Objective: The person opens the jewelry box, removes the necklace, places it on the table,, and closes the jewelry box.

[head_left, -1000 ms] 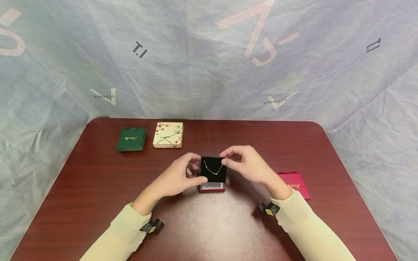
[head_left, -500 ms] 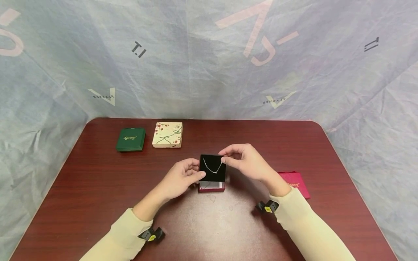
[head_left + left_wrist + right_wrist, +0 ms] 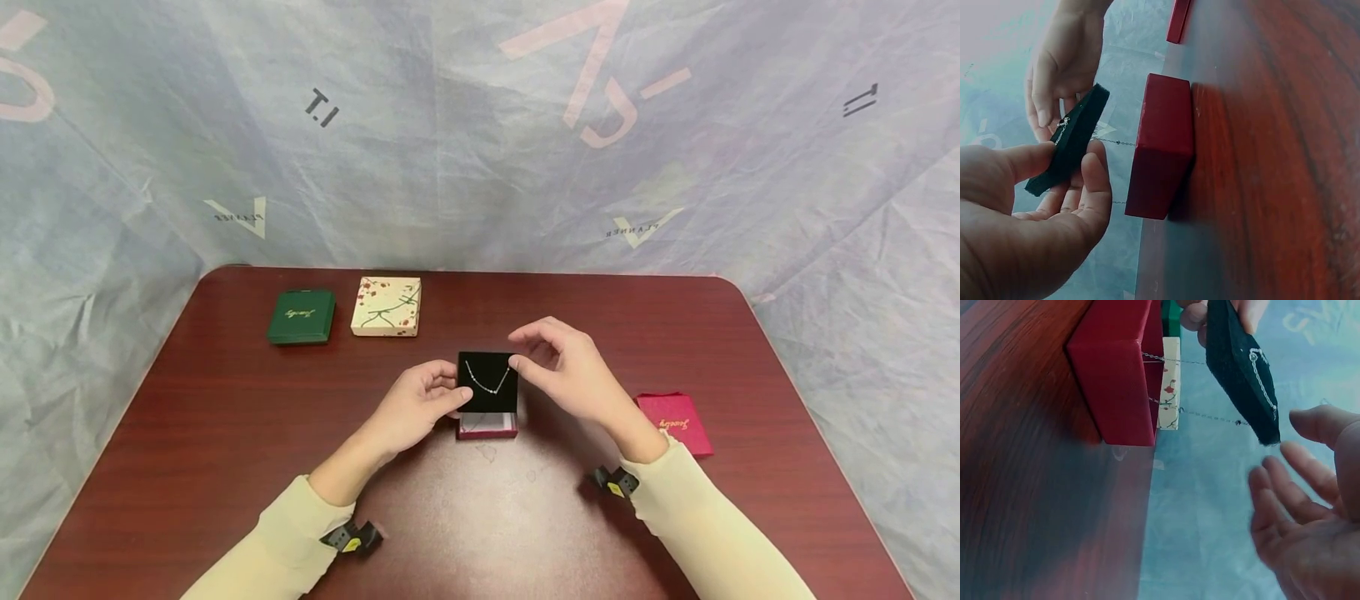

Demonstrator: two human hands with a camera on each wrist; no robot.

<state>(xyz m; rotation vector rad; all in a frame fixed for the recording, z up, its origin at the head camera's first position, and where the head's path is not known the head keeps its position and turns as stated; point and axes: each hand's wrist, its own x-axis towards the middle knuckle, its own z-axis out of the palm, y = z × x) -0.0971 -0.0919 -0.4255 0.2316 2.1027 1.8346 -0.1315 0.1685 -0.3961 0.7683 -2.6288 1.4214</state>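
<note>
Red box base (image 3: 487, 434) = landmark. My left hand (image 3: 412, 404) pinches black necklace insert (image 3: 487, 375), thumb on face, fingers behind; insert tilted, just above red box base, not touching. Silver necklace (image 3: 494, 392) lies in V across insert face; chain strands run from back into red box base. My right hand (image 3: 566, 367) loose, grasping nothing, just beside insert's right corner. Red lid (image 3: 675, 427) right of red box base; floral box (image 3: 386, 308), green jewelry box (image 3: 302, 317) beyond, to left.
</note>
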